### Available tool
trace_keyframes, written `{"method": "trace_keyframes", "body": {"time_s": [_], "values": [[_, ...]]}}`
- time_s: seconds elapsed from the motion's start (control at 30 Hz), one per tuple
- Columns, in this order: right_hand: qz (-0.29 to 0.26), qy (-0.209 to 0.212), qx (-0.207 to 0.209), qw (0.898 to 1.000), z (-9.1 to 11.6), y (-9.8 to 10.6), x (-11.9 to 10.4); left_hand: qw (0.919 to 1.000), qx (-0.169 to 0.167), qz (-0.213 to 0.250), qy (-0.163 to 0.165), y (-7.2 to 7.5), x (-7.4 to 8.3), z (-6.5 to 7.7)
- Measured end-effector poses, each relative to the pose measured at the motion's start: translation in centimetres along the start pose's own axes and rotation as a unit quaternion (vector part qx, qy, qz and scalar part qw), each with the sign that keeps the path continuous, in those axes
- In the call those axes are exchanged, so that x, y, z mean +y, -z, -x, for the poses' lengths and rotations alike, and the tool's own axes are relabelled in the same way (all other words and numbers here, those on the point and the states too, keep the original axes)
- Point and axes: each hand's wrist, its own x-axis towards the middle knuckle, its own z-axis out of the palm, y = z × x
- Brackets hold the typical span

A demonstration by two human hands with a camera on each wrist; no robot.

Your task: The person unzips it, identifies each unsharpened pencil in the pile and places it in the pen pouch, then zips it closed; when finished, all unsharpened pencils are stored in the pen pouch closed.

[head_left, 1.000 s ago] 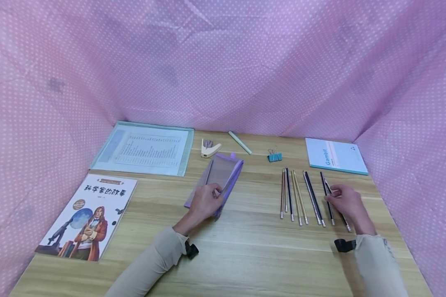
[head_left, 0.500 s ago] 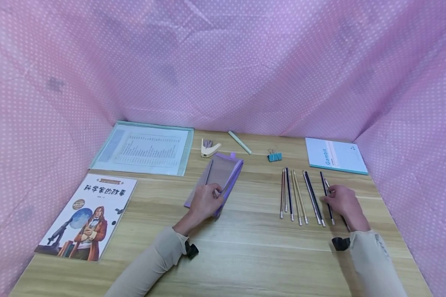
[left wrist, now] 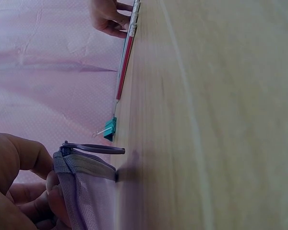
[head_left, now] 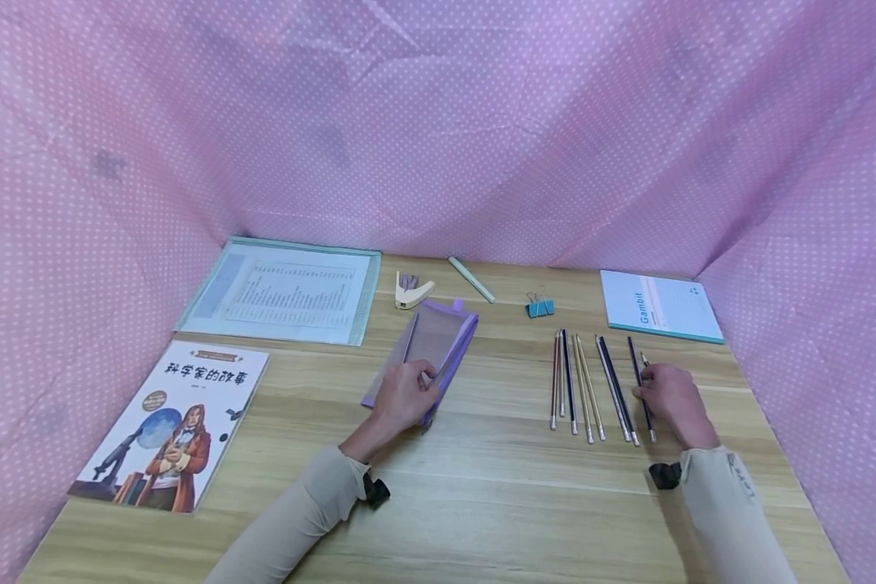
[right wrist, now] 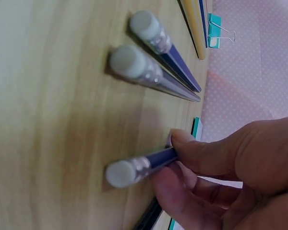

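Observation:
A purple mesh zip pouch [head_left: 438,328] lies aslant on the table, a slim pencil-like stick [head_left: 410,337] showing through or on its mesh. My left hand [head_left: 403,397] grips the pouch's near end, with thumb and fingers at the zip corner [left wrist: 86,165] in the left wrist view. At the right, my right hand [head_left: 673,393] pinches a dark blue pencil [right wrist: 162,158] between thumb and forefinger, its white eraser pointing towards the person. Another dark pencil [right wrist: 151,215] lies under that hand, mostly hidden in the head view. Several more pencils [head_left: 580,389] lie in a loose row to the left.
At the back are a stapler [head_left: 412,292], a pale green pen [head_left: 471,280], a teal binder clip [head_left: 539,306] and a notebook [head_left: 660,304]. A clear document folder [head_left: 285,292] and an illustrated book [head_left: 175,430] lie left. Pink dotted cloth [head_left: 438,146] walls the table.
My right hand has shifted slightly left, from the rightmost pencil to the dark one beside it, and now covers most of the rightmost one. My left hand and the pouch have stayed put.

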Motion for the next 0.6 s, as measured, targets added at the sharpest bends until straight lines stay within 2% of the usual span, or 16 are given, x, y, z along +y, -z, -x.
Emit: {"method": "trace_keyframes", "body": {"time_s": [0.23, 0.6], "values": [[-0.013, -0.026, -0.014, 0.999, -0.37, -0.06, -0.23, 1.0, -0.001, 0.007, -0.001, 0.01, -0.09, 0.01], [-0.002, -0.001, -0.031, 1.0, -0.8, 0.59, 0.04, 0.9999, 0.004, -0.002, -0.01, -0.03, -0.08, -0.03]]}}
